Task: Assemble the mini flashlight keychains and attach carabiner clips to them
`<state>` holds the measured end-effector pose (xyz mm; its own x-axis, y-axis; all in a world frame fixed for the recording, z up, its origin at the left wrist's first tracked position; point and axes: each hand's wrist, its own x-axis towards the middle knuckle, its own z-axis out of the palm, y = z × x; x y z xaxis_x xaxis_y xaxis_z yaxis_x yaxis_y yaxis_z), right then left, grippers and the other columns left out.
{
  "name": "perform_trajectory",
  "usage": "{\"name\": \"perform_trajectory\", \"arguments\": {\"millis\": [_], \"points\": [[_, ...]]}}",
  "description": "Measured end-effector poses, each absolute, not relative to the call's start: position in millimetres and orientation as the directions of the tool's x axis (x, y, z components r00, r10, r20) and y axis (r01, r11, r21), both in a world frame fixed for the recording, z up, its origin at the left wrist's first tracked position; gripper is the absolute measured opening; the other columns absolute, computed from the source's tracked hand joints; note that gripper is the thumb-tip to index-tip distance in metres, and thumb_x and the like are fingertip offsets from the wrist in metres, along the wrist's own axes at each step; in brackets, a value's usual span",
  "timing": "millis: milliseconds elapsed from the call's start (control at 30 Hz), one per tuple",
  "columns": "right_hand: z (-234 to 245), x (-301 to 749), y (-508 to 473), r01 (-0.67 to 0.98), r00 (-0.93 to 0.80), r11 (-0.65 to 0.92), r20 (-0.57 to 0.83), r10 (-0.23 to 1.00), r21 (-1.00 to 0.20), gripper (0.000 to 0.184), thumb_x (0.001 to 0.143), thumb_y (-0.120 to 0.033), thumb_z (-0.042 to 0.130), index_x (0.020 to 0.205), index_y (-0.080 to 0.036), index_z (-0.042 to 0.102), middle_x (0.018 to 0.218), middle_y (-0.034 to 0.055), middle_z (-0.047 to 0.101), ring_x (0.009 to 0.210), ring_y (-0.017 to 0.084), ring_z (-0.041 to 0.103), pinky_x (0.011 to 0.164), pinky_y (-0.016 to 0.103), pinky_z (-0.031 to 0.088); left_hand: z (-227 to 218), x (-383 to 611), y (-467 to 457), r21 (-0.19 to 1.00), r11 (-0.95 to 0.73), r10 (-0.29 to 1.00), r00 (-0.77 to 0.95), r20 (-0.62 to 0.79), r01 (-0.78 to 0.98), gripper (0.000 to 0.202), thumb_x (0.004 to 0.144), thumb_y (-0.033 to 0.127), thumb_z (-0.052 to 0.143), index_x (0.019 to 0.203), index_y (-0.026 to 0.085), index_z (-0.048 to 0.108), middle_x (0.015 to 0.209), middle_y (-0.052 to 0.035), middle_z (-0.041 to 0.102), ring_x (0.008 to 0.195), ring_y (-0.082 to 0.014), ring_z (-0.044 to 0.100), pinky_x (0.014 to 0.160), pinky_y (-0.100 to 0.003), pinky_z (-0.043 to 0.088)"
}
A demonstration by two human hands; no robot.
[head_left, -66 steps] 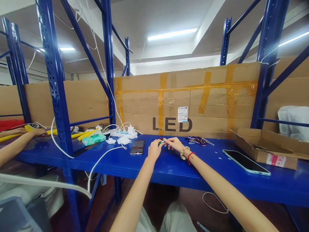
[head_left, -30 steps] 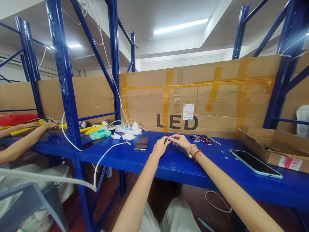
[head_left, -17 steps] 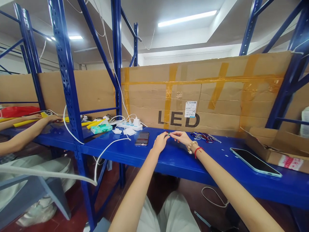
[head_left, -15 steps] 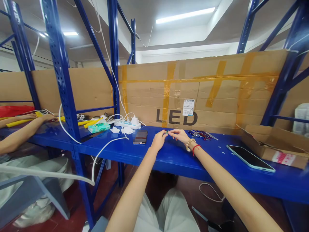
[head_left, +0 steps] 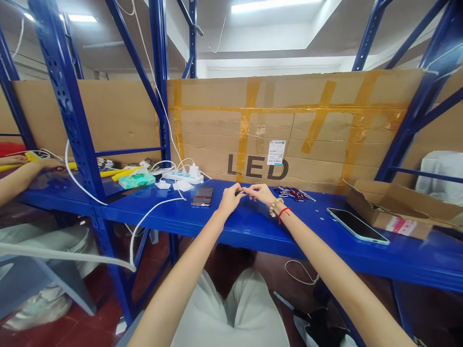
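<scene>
Above the blue table (head_left: 249,224), my two hands meet fingertip to fingertip. My left hand (head_left: 230,197) is closed on a small dark and metallic piece (head_left: 239,193), too small to name. The fingers of my right hand (head_left: 261,193) are pinched at the other end of that piece; beads and a red string circle the wrist. Just behind my right hand lies a pile of small red, blue and silver metallic items (head_left: 294,193). A dark phone (head_left: 202,196) rests on the table to the left of my left hand.
A phone in a light-green case (head_left: 357,226) and an open cardboard box (head_left: 400,217) are at right. On the left are a power strip (head_left: 184,177), a green tissue pack (head_left: 136,180) and a blue post (head_left: 70,106). A co-worker's arm (head_left: 21,176) shows beyond it.
The view has shifted slightly, so the surroundings sit further left and the co-worker is more cropped. My hands stay together, with the small piece now showing more by the left fingers.
</scene>
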<state>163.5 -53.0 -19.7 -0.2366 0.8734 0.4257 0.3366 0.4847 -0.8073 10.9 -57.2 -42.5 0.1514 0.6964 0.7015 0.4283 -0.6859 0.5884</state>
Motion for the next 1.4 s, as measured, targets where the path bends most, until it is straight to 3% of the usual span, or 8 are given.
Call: {"name": "perform_trajectory", "arguments": {"millis": [133,267,567,900,1100,1267,1400], "points": [[-18,162,-53,0.307,-0.223,0.479,0.427,0.876,-0.822,0.045,0.058,-0.06,0.066,0.059,-0.015,0.062,0.052,-0.0017,0.054,0.044,0.006,0.043,0.043,0.019,0.036,-40,10,-60,0.593,-0.69,0.695,0.149,0.704,0.415,0.004,0.077,0.021,0.059,0.077,0.016,0.06,0.076,-0.0004,0.066,0.071,-0.0133,0.058,0.069,-0.023,0.044],[-18,162,-51,0.293,-0.207,0.47,0.425,0.881,-0.833,0.044,0.057,-0.058,0.068,0.061,-0.015,0.063,0.053,-0.0013,0.055,0.046,0.006,0.046,0.042,0.019,0.037,-38,11,-62,0.59,-0.69,0.697,0.164,0.698,0.419,0.014,0.08,0.017,0.054,0.09,0.019,0.064,0.091,-0.0039,0.069,0.083,-0.0167,0.062,0.077,-0.025,0.046],[-18,164,-48,0.271,-0.162,0.512,0.485,0.859,-0.816,0.05,0.058,-0.053,0.068,0.09,-0.014,0.068,0.082,0.0062,0.067,0.054,0.008,0.049,0.044,0.02,0.039,-38,13,-63,0.646,-0.599,0.766,0.104,0.634,0.472,0.024,0.087,0.022,0.04,0.09,0.019,0.064,0.068,-0.0007,0.064,0.068,-0.0146,0.059,0.069,-0.024,0.045],[-21,167,-46,0.304,-0.203,0.527,0.487,0.85,-0.794,0.044,0.056,-0.052,0.069,0.076,-0.013,0.071,0.06,0.0033,0.063,0.047,0.008,0.046,0.04,0.021,0.036,-39,17,-67,0.642,-0.615,0.769,0.172,0.615,0.458,0.024,0.087,0.021,0.039,0.077,0.018,0.06,0.063,0.0018,0.062,0.066,-0.0127,0.057,0.067,-0.022,0.044],[-20,170,-47,0.328,-0.196,0.524,0.486,0.852,-0.786,0.043,0.057,-0.053,0.068,0.073,-0.013,0.07,0.056,0.0019,0.061,0.045,0.008,0.045,0.04,0.021,0.036,-40,19,-68,0.629,-0.625,0.768,0.218,0.602,0.463,0.022,0.084,0.015,0.044,0.099,0.016,0.06,0.074,-0.0002,0.067,0.071,-0.0133,0.061,0.071,-0.023,0.046],[-21,170,-49,0.342,-0.176,0.506,0.474,0.863,-0.792,0.042,0.055,-0.052,0.069,0.069,-0.013,0.07,0.052,0.0012,0.059,0.045,0.008,0.045,0.041,0.022,0.036,-40,17,-68,0.569,-0.661,0.741,0.306,0.597,0.489,0.023,0.085,0.011,0.042,0.09,0.015,0.064,0.077,-0.0025,0.069,0.075,-0.0146,0.063,0.074,-0.023,0.047],[-21,167,-51,0.376,-0.159,0.481,0.456,0.875,-0.792,0.044,0.056,-0.053,0.069,0.072,-0.012,0.071,0.051,0.0017,0.059,0.044,0.008,0.045,0.04,0.022,0.036,-43,15,-66,0.53,-0.684,0.714,0.314,0.626,0.501,0.025,0.085,0.011,0.042,0.098,0.015,0.063,0.081,-0.0049,0.069,0.079,-0.0171,0.064,0.077,-0.026,0.047]]}}
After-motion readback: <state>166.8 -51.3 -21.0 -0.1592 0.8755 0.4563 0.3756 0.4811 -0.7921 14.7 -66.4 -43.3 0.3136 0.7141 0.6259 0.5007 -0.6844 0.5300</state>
